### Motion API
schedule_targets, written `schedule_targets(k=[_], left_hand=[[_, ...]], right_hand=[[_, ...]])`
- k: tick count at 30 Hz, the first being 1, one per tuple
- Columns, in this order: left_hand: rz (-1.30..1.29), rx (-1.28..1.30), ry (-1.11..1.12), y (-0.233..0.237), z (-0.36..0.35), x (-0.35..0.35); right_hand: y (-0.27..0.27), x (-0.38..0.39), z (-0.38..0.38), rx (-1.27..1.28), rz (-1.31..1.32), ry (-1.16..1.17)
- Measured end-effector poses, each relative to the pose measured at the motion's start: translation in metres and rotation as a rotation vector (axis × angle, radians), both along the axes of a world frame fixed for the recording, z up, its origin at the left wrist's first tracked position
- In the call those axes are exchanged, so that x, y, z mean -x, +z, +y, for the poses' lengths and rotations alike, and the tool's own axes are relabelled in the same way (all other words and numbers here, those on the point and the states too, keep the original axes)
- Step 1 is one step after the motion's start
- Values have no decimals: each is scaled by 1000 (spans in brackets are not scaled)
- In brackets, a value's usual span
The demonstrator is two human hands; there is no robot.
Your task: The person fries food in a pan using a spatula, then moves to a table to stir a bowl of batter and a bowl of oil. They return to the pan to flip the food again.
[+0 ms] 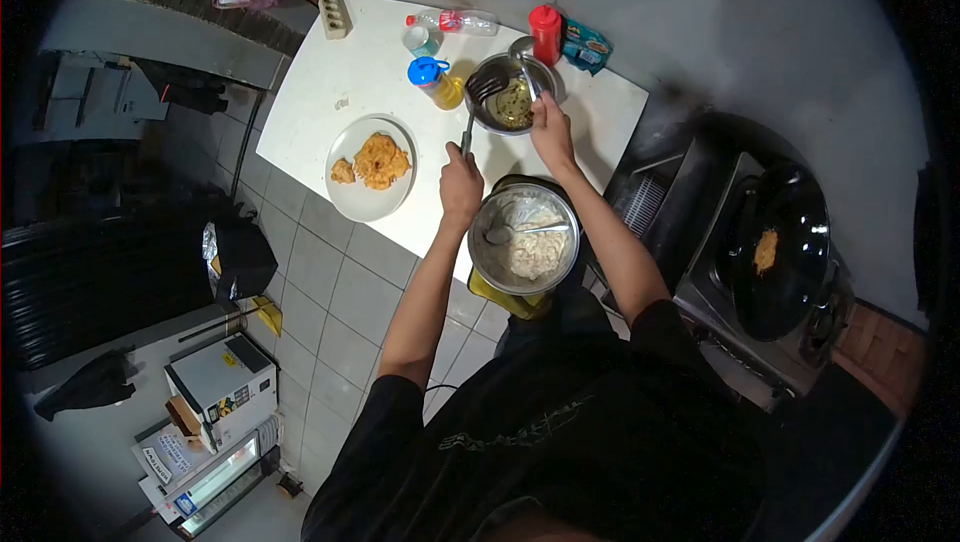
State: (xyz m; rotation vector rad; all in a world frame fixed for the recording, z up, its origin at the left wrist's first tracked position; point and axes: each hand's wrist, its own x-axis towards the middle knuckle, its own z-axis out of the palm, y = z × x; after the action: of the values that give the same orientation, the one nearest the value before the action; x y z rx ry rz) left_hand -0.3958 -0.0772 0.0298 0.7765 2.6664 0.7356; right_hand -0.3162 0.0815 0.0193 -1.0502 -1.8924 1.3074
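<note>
My left hand (461, 185) is closed around the handle of a slotted spatula (486, 85). The spatula's dark head is over the near-left side of a metal bowl (551, 84) that holds yellowish liquid with dark bits. My right hand (552, 132) grips the handle of a ladle (521, 48), whose round end is at the far rim of that bowl. Closer to my body, a larger metal bowl (573, 257) contains lumpy white batter (536, 254), with a spoon (500, 235) lying across it. Left of my left hand, a white plate (345, 204) carries golden fritters (381, 162).
On the white table (300, 92) stand a blue-capped oil bottle (436, 83), a cup (419, 41), a red bottle (545, 34), a teal packet (585, 47) and a lying plastic bottle (468, 23). To the right, a black wok (790, 287) with a fried piece (766, 252) sits on a stove (715, 292).
</note>
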Motion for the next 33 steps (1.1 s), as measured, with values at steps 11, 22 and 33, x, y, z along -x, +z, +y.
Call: schedule_targets(k=[11, 22, 33], left_hand=[[1, -11, -24, 0, -8, -7], [-7, 34, -23, -11, -19, -16], [21, -14, -29, -4, -22, -13]], right_hand=[[-29, 4, 6, 14, 14, -11], [-19, -3, 8, 37, 13, -35], [-35, -10, -4, 82, 22, -13]])
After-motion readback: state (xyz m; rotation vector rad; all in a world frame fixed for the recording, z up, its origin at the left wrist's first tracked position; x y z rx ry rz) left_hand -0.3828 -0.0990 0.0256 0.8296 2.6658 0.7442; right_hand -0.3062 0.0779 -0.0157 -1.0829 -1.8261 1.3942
